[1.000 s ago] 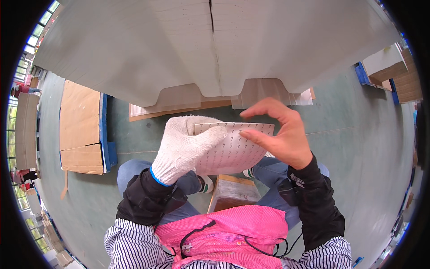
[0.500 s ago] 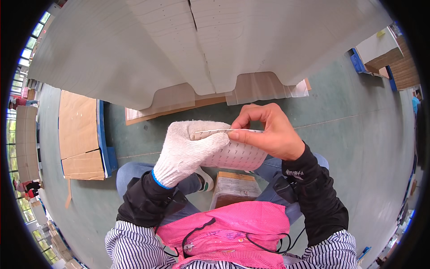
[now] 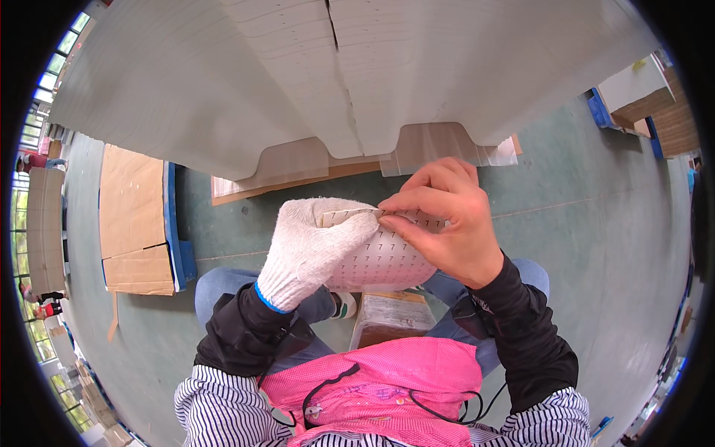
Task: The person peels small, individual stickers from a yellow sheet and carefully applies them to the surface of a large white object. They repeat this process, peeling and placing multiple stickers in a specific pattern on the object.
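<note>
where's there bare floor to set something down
Bare floor lies right of the right sleeve, and lower left between the cardboard-topped stack and left sleeve. The middle is crowded: left hand and right hand hold a white sheet above a wrapped block between the legs.

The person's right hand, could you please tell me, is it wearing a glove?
No, the right hand is bare, while the left hand wears a whitish glove.

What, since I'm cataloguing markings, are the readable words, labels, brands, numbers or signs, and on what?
White sheet: rows of one small, dark printed character; I won't copy it.
Black right cuff: pale marking, too blurred to read.
Elsewhere: nothing legible.
</note>
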`<control>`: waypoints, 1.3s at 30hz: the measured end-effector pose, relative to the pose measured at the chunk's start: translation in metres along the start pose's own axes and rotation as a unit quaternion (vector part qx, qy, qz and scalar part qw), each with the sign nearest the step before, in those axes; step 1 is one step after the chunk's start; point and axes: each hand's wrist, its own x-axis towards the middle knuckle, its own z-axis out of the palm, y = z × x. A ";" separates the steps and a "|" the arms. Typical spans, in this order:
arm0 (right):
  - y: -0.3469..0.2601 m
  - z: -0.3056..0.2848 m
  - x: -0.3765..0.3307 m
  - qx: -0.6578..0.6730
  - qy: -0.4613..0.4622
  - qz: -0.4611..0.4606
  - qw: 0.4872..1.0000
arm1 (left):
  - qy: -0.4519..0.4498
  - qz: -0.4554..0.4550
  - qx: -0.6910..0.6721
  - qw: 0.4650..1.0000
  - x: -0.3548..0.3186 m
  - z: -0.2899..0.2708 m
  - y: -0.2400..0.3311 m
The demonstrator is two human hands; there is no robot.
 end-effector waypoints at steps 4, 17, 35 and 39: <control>0.002 -0.002 0.001 0.002 0.014 -0.006 1.000 | -0.001 -0.002 0.009 1.000 0.001 -0.002 0.003; 0.007 -0.003 0.003 -0.035 0.043 -0.072 0.996 | 0.007 0.010 -0.019 1.000 0.001 -0.006 -0.003; 0.002 -0.014 0.004 0.245 -0.079 0.228 0.939 | 0.021 -0.014 -0.046 0.999 -0.001 -0.004 0.004; 0.002 -0.014 0.005 0.232 -0.089 0.238 0.939 | 0.030 0.015 -0.017 0.999 -0.001 -0.005 0.001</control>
